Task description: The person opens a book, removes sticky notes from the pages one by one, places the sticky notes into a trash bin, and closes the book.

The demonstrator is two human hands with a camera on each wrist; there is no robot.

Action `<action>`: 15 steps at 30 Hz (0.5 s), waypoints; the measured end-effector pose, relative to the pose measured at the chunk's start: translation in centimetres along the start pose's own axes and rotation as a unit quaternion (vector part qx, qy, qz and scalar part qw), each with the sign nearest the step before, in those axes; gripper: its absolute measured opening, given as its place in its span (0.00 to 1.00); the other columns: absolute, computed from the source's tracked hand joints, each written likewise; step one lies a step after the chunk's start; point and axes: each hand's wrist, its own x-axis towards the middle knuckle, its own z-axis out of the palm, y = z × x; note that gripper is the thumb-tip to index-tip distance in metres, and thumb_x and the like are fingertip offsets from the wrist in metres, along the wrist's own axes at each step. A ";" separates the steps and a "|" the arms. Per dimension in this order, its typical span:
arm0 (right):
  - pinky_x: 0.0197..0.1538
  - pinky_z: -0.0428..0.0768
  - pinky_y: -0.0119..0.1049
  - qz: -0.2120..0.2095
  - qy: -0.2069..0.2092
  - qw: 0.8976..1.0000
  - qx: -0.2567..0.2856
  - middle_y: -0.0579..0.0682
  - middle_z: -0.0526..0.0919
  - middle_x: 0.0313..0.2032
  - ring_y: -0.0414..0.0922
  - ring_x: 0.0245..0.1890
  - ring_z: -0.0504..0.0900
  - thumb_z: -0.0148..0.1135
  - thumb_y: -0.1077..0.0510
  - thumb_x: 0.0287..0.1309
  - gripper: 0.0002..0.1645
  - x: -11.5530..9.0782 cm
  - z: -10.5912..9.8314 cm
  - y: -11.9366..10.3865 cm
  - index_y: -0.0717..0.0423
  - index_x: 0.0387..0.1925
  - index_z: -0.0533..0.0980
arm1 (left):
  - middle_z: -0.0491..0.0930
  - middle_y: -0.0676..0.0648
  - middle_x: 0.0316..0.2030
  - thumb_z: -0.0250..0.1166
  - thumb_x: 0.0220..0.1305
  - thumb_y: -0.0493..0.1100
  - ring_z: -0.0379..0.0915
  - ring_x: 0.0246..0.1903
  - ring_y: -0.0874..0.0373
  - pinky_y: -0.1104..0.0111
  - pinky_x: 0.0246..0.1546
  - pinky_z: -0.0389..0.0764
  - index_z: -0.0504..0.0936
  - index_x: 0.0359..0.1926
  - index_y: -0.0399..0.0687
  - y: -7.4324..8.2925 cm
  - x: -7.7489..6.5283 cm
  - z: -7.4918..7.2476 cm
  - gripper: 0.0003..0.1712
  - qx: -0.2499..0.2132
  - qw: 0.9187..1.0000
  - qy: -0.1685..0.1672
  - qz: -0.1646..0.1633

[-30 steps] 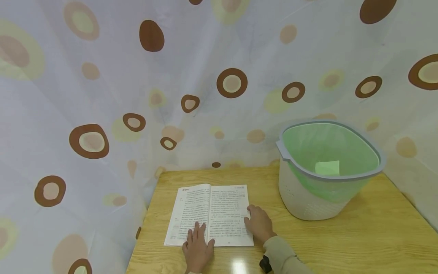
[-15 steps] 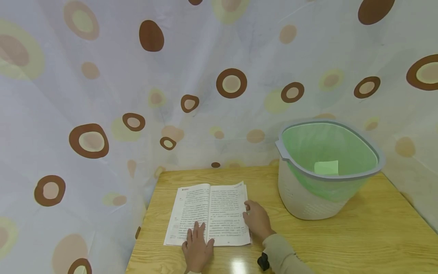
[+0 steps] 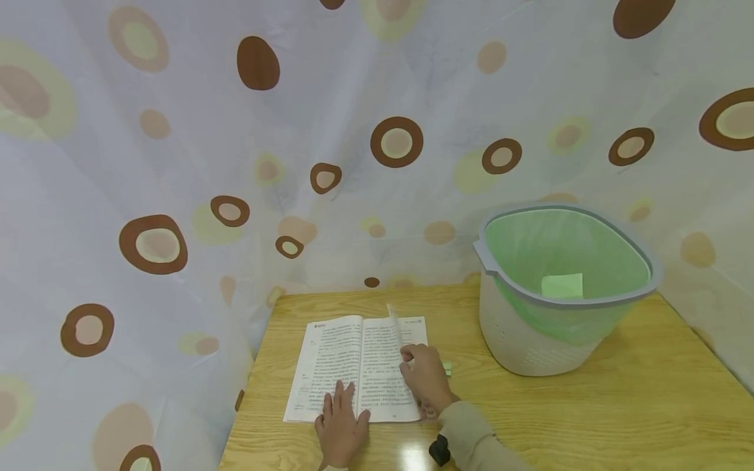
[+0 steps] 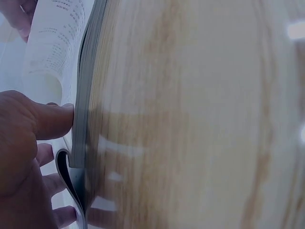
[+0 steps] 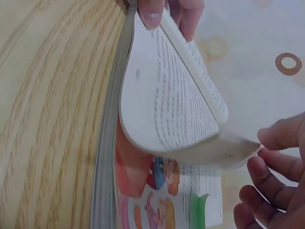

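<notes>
An open book point(image 3: 330, 353) with printed text lies on the wooden table. My left hand point(image 3: 341, 428) rests with spread fingers on its lower middle, across the fold. At the right edge, thumb and forefinger of my right hand point(image 3: 428, 379) pinch a page point(image 5: 167, 100), which curves up off those below. Beneath the lifted page, the right wrist view reveals a page with coloured cartoon figures point(image 5: 164, 210) and a green sticky tab point(image 5: 198, 210). In the left wrist view, my left thumb point(image 4: 55, 121) lies at the book's lower edge.
To the right of the book stands a white perforated basket point(image 3: 530, 353) with a grey rim and a green lining. Inside it is a light green square of paper point(image 3: 562, 286). A spotted curtain point(image 3: 353, 131) hangs behind and beside the table.
My right hand has moved left, lifting the page's right edge up from the book. Green tabs now show beyond the book's right side. The left hand has stayed in place.
</notes>
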 end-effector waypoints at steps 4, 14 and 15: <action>0.51 0.81 0.47 -0.040 -0.029 0.999 -0.007 0.54 0.81 0.46 0.50 0.47 0.78 0.65 0.61 0.58 0.18 -0.5 0.8 -0.5 0.58 0.51 0.81 | 0.60 0.37 0.74 0.64 0.62 0.46 0.50 0.73 0.29 0.28 0.65 0.53 0.69 0.67 0.48 -0.2 0.2 -0.1 0.33 0.005 1.000 -0.014 -0.001; 0.62 0.76 0.54 -0.132 -0.086 0.987 0.001 0.54 0.79 0.54 0.55 0.57 0.76 0.63 0.60 0.59 0.15 -1.7 2.8 -1.9 0.56 0.48 0.80 | 0.65 0.38 0.72 0.42 0.77 0.52 0.52 0.72 0.29 0.25 0.64 0.52 0.76 0.64 0.48 0.2 1.1 -1.8 0.26 -0.029 0.997 -0.059 -0.031; 0.63 0.75 0.55 -0.142 -0.087 0.986 0.002 0.55 0.79 0.54 0.56 0.58 0.76 0.63 0.61 0.59 0.14 -1.9 3.0 -2.0 0.57 0.48 0.80 | 0.65 0.37 0.72 0.40 0.77 0.54 0.52 0.72 0.29 0.25 0.63 0.52 0.76 0.64 0.48 0.2 1.2 -1.9 0.28 -0.033 0.997 -0.060 -0.036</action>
